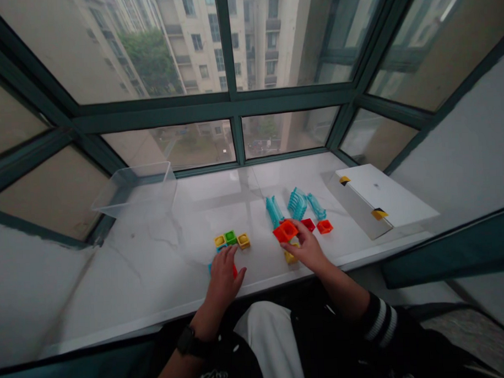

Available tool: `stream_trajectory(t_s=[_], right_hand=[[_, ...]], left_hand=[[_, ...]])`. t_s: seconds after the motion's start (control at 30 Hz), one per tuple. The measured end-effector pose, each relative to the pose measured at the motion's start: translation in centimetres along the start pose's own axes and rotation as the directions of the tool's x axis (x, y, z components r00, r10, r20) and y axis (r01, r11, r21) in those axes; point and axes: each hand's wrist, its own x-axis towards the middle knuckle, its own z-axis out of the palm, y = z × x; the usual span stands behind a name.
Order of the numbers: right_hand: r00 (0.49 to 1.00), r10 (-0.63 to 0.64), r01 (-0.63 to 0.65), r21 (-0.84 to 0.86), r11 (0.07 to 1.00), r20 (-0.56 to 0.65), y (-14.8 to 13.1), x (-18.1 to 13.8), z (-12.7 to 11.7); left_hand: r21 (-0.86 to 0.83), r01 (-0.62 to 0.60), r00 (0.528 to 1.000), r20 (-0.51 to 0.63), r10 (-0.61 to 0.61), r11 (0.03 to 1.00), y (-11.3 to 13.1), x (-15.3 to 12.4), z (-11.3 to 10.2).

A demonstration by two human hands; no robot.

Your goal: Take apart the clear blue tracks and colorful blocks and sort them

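My right hand (308, 250) is closed on a red toy block (285, 231) with round openings, lifted a little over the white ledge. Under that hand a yellow block (291, 256) is partly hidden. My left hand (224, 275) rests over a small cluster of blocks, fingers stretched and thumb apart. Just beyond its fingertips are a green block (230, 237) and a yellow block (219, 242), with another yellow piece (244, 241) to their right. Beneath the left hand, bits of a red block (235, 271) and a blue block (210, 269) show; the rest is covered.
Turquoise ribbed track pieces (297, 204) lie behind my right hand, near two red blocks, one of them (325, 226) further right. A clear plastic bin (149, 206) stands at the back left. A white box (384, 195) with yellow-black corners sits right, by the windows.
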Motion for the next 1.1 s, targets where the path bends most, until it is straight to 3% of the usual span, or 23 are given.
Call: stream_trajectory(t_s=[0.17, 0.43, 0.7, 1.1], right_hand=[[0.980, 0.049, -0.052, -0.009, 0.999, -0.193, 2.9, 0.1, -5.0], [0.877, -0.049, -0.138, -0.349, 0.927, -0.477, 8.4, -0.9, -12.1], [0.906, -0.004, -0.202, -0.441, 0.874, -0.424, 12.0, -0.4, -15.8], [0.907, 0.157, -0.328, -0.422, 0.845, -0.390, 16.4, 0.7, -16.2]], left_hand=[[0.269, 0.093, 0.993, 0.039, -0.107, 0.959, -3.4, -1.7, 2.0], [0.263, 0.024, 0.999, 0.039, -0.035, 0.964, -5.2, -2.1, 2.8], [0.257, 0.015, 0.998, 0.054, -0.030, 0.966, -5.7, -2.2, 3.1], [0.241, 0.039, 0.996, 0.072, -0.059, 0.970, -6.0, -2.4, 3.2]])
